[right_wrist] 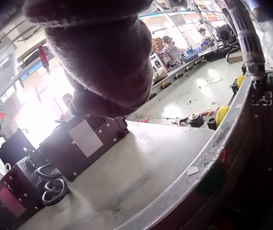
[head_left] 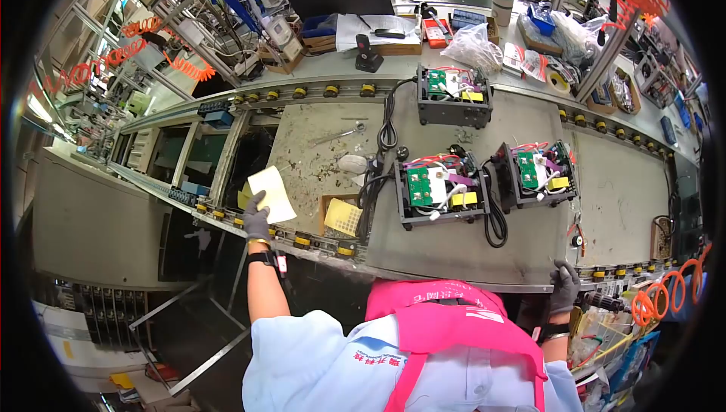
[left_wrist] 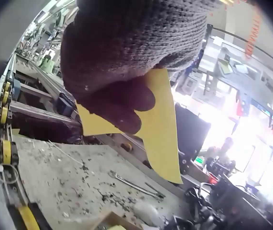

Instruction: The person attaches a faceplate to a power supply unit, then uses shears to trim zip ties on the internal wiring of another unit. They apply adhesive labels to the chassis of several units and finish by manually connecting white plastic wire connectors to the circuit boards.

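Note:
My gloved left hand point(head_left: 257, 219) grips a pale yellow sheet point(head_left: 274, 194) above the left end of the bench. Seen from the left wrist, the fingers of that hand point(left_wrist: 122, 52) curl over the sheet point(left_wrist: 163, 127), which bends and hangs down. A box point(head_left: 330, 223) with a dotted yellow sheet point(head_left: 344, 216) lies to the right of it. My right hand point(head_left: 564, 288) is at the front edge, its fingers loosely curled in the right wrist view point(right_wrist: 103, 62), with nothing visible in them. Three open-topped black units with green boards point(head_left: 441, 189) point(head_left: 537, 174) point(head_left: 455, 96) stand between the hands.
A wrench point(head_left: 338, 134) and a whitish lump point(head_left: 352, 163) lie on the stained left plate point(head_left: 302, 128). Black cables point(head_left: 495, 219) loop beside the units. Yellow rollers point(head_left: 330, 91) line the rails. A cordless tool point(head_left: 368, 55) and plastic bags point(head_left: 473, 49) occupy the back shelf.

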Demonstrator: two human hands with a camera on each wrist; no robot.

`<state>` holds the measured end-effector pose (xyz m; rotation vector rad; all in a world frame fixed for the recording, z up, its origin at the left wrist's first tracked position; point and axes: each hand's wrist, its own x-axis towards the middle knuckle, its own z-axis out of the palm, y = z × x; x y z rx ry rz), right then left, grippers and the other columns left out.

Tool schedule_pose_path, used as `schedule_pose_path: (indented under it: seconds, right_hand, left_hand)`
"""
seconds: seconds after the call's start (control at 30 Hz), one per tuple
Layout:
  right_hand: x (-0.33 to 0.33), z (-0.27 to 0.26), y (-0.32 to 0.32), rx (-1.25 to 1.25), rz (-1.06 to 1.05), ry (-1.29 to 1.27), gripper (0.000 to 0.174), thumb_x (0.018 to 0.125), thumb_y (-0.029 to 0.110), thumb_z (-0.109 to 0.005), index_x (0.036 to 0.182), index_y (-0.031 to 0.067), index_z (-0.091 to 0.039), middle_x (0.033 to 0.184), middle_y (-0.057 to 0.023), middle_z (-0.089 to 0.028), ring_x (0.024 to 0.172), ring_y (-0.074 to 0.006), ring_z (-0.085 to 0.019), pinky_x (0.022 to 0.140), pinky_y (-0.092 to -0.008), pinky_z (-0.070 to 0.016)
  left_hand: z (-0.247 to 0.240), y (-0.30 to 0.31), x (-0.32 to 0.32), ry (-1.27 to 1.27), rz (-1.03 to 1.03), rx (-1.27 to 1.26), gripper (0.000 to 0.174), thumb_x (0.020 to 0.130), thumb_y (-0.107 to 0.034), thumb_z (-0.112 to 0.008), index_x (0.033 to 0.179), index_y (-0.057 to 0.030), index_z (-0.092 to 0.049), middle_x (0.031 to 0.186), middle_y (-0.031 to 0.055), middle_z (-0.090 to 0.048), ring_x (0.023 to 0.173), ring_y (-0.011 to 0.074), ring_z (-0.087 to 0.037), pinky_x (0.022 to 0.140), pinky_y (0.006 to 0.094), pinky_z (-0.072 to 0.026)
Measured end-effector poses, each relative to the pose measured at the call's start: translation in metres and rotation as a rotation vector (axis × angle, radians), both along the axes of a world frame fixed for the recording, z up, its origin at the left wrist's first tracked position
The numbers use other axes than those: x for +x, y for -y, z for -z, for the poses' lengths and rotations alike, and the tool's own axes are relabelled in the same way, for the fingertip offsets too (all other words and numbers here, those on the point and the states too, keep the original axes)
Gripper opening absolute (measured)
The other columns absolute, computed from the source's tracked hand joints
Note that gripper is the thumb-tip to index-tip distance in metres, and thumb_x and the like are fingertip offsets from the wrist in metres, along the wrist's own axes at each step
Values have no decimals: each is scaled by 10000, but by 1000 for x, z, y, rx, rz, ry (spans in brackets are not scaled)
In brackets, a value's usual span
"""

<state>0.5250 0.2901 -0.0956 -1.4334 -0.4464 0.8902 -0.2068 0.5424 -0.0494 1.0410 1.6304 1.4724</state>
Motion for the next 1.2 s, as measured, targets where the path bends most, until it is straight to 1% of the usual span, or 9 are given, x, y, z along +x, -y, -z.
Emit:
schedule_pose_path:
  seconds: [0.23,0.37,0.4,0.5,0.6,0.77,0.83,0.97,1.2]
  right_hand:
    - [-48,-23,14,-40,122,-52,205,866,107,-606,1039,4,-645,859,-57,-665,654,-93,-608,530,-197,-465]
    - [-64,-32,28,-18,183,-79,198,871,110,-604,1036,7,-638,889,-59,-670,670,-94,-614,524,-196,-468]
    - [-60,-34,37,-37,96,-19,200,880,121,-593,1045,15,-633,923,-58,-673,687,-96,-619,534,-197,-479]
    - [-59,-39,59,-49,152,-61,204,888,138,-587,1057,31,-631,937,-46,-675,695,-94,-620,539,-196,-479]
    - [-47,-29,94,-70,214,-51,202,898,157,-575,1062,54,-633,939,-31,-674,695,-83,-611,530,-196,-465]
    - [-14,-5,151,-163,347,-66,170,862,274,-606,865,105,-627,669,59,-502,552,-62,-437,455,-218,-325]
    - [-18,-22,158,-214,582,-27,137,859,226,-592,829,99,-633,678,43,-536,559,-73,-470,477,-239,-364]
    - [4,-35,208,-204,798,125,175,878,194,-580,924,43,-653,715,-11,-598,566,-83,-528,501,-236,-419]
    - [90,-19,272,-503,1029,541,185,810,149,-615,958,52,-666,811,-88,-673,692,-179,-636,617,-299,-503]
  left_hand:
    - [26,-48,-87,238,-181,-145,499,780,135,-480,1236,-54,-556,1139,110,-600,936,226,-604,822,334,-491]
    - [61,-58,-115,491,-171,-145,320,857,-232,-589,1158,-126,-562,986,22,-623,829,197,-594,703,346,-502]
    - [72,-57,-116,550,-357,-169,300,851,-346,-599,1072,-145,-582,948,8,-611,808,170,-577,679,346,-503]
    - [85,-66,-112,819,-584,-148,254,849,-336,-596,963,-110,-609,758,-2,-606,577,139,-540,561,284,-500]
    - [120,-76,-106,665,-502,-284,207,838,-298,-602,889,-98,-621,679,-9,-583,495,136,-512,490,265,-486]
    - [40,-32,76,333,231,-326,221,870,-213,-586,1020,-51,-595,886,96,-648,593,150,-577,525,289,-502]
    - [-2,-7,163,61,759,-370,304,864,-248,-611,1072,-26,-589,863,78,-627,695,144,-590,561,280,-489]
    - [-49,66,302,161,1314,-375,295,851,-170,-632,1090,-6,-576,887,97,-621,716,161,-609,636,272,-512]
    - [-65,122,429,69,1571,-541,249,878,-62,-569,1112,25,-565,945,140,-644,709,157,-617,677,270,-513]
